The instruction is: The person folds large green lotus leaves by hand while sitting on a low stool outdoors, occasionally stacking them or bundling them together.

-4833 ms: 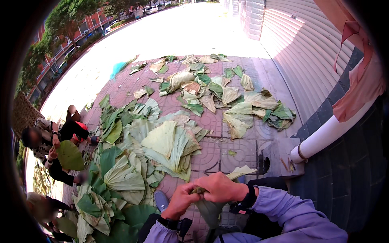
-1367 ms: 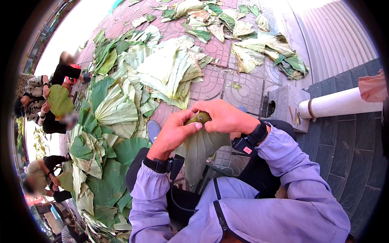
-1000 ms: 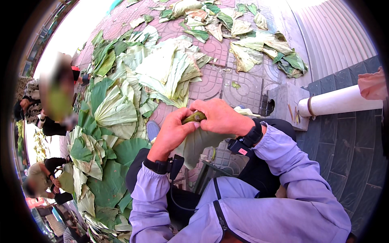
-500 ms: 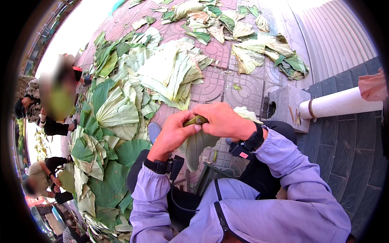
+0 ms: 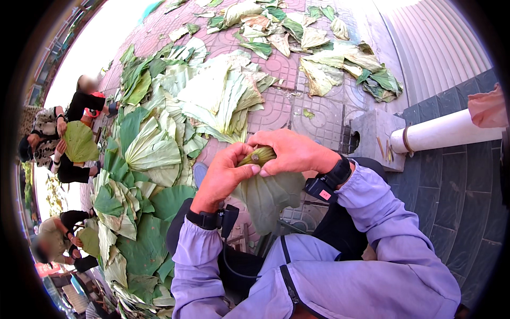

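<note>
My left hand (image 5: 222,171) and my right hand (image 5: 298,152) are closed together around the gathered top of a large lotus leaf (image 5: 268,199). The bunched, yellow-green end shows between my thumbs and fingers, with a small round brownish stem stub at its centre. Below my hands the pale green leaf hangs down in folds over my lap. Both thumbs press near each other at the front of the bunch. The tips of several fingers are hidden behind it.
Stacked pale lotus leaves (image 5: 218,95) lie ahead, with greener leaves (image 5: 141,239) at my left. Another scattered pile (image 5: 340,61) lies farther off. At right stand a concrete block (image 5: 374,135) and a white pipe (image 5: 451,131). At far left people handle leaves (image 5: 79,142).
My hands have turned the bunched end slightly, and the right hand has risen a little. More of the leaf spreads below them. At far left, a person's raised leaf is now lower.
</note>
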Demonstrator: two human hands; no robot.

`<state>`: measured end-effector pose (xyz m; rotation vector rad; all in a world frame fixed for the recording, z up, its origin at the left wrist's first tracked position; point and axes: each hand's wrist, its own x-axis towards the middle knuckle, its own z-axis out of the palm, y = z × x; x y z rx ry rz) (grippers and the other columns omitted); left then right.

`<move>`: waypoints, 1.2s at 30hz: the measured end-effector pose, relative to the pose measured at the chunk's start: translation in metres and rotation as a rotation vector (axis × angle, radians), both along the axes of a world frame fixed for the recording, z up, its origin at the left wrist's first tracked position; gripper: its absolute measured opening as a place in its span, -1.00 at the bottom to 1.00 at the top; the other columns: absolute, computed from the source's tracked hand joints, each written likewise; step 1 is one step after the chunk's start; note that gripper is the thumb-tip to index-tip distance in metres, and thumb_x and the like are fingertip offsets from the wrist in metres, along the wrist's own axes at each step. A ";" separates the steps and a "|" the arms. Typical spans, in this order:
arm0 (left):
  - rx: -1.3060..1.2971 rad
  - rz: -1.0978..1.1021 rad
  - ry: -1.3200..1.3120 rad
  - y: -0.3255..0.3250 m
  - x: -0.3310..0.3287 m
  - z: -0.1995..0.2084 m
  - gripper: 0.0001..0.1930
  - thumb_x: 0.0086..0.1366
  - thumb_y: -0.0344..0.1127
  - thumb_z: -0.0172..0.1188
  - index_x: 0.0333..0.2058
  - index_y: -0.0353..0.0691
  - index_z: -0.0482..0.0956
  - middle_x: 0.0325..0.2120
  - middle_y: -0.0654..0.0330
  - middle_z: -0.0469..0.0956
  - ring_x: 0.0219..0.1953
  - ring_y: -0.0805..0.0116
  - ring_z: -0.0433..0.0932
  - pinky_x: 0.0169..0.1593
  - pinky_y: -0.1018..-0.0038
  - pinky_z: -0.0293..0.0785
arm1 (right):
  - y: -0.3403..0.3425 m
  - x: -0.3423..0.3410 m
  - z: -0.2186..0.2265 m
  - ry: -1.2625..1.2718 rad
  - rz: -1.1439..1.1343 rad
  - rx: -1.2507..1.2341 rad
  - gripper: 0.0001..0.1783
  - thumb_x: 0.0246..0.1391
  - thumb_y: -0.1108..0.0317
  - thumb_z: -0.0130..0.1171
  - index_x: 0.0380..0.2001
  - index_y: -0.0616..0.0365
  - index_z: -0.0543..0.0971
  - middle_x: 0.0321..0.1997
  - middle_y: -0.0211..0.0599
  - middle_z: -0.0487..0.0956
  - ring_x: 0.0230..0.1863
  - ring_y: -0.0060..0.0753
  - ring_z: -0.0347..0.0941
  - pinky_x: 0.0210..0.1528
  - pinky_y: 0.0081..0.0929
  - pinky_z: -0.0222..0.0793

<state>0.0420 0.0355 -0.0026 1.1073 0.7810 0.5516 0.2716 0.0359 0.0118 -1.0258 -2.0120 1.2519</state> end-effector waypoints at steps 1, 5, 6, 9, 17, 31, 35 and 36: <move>0.003 0.000 0.004 0.000 0.000 0.000 -0.74 0.28 -0.59 0.27 -0.05 -0.31 0.56 -0.20 0.31 0.65 -0.13 0.55 0.58 0.02 0.53 0.49 | -0.001 0.000 -0.001 -0.002 -0.017 -0.029 -0.45 -0.19 0.28 0.39 -0.06 0.26 0.58 -0.25 0.06 0.64 -0.20 0.08 0.60 -0.12 -0.17 0.48; 0.027 0.010 0.035 -0.002 -0.001 -0.003 -0.72 0.29 -0.60 0.27 -0.02 -0.33 0.56 -0.18 0.28 0.66 -0.12 0.54 0.59 0.03 0.53 0.50 | 0.000 -0.002 0.000 -0.059 -0.031 -0.101 -0.57 -0.16 0.29 0.39 -0.19 0.28 0.59 -0.34 0.06 0.63 -0.27 0.06 0.60 -0.20 -0.14 0.46; 0.037 0.013 0.044 -0.002 -0.001 -0.005 -0.72 0.30 -0.59 0.27 -0.02 -0.33 0.56 -0.18 0.28 0.66 -0.13 0.54 0.59 0.03 0.53 0.50 | 0.000 -0.001 0.000 -0.087 -0.024 -0.107 -0.61 -0.15 0.30 0.38 -0.23 0.28 0.60 -0.36 0.06 0.62 -0.29 0.06 0.60 -0.21 -0.13 0.45; 0.124 -0.012 0.151 -0.002 -0.002 -0.012 -0.75 0.31 -0.55 0.29 -0.03 -0.33 0.58 -0.20 0.30 0.65 -0.15 0.57 0.57 0.00 0.54 0.49 | 0.003 -0.001 -0.002 -0.169 0.035 -0.096 -0.59 -0.06 0.27 0.32 -0.15 0.28 0.59 -0.36 -0.02 0.62 -0.32 -0.08 0.58 -0.19 -0.24 0.45; 0.303 0.024 0.267 -0.005 0.002 -0.012 -0.81 0.30 -0.42 0.34 -0.16 -0.34 0.58 -0.41 0.23 0.55 -0.31 0.51 0.44 -0.20 0.44 0.44 | -0.001 -0.005 -0.006 -0.216 -0.027 0.006 -0.67 -0.06 0.29 0.24 -0.22 0.26 0.58 -0.39 0.05 0.60 -0.34 0.06 0.57 -0.26 -0.17 0.45; 0.411 -0.010 0.388 -0.008 -0.002 -0.004 -0.80 0.40 -0.37 0.29 -0.08 -0.33 0.59 -0.34 0.32 0.57 -0.26 0.55 0.44 -0.12 0.50 0.43 | -0.001 -0.011 -0.018 -0.123 -0.066 0.003 -0.64 -0.08 0.32 0.27 -0.17 0.23 0.61 -0.29 0.08 0.64 -0.20 0.19 0.59 -0.16 -0.08 0.47; 0.333 0.027 0.296 -0.009 -0.001 -0.003 -0.82 0.39 -0.38 0.28 -0.10 -0.33 0.59 -0.34 0.34 0.55 -0.25 0.58 0.41 -0.11 0.51 0.41 | -0.004 -0.015 -0.016 -0.047 -0.092 -0.043 -0.56 -0.10 0.44 0.20 -0.05 0.25 0.59 -0.18 -0.01 0.66 -0.14 0.00 0.61 -0.02 -0.25 0.48; 0.306 0.028 0.286 -0.009 -0.001 -0.002 -0.82 0.39 -0.38 0.28 -0.11 -0.33 0.59 -0.34 0.35 0.54 -0.26 0.58 0.40 -0.11 0.52 0.41 | -0.004 -0.014 -0.015 -0.054 -0.092 -0.042 -0.52 -0.11 0.48 0.17 -0.01 0.26 0.58 -0.15 -0.05 0.66 -0.13 -0.09 0.61 0.04 -0.33 0.48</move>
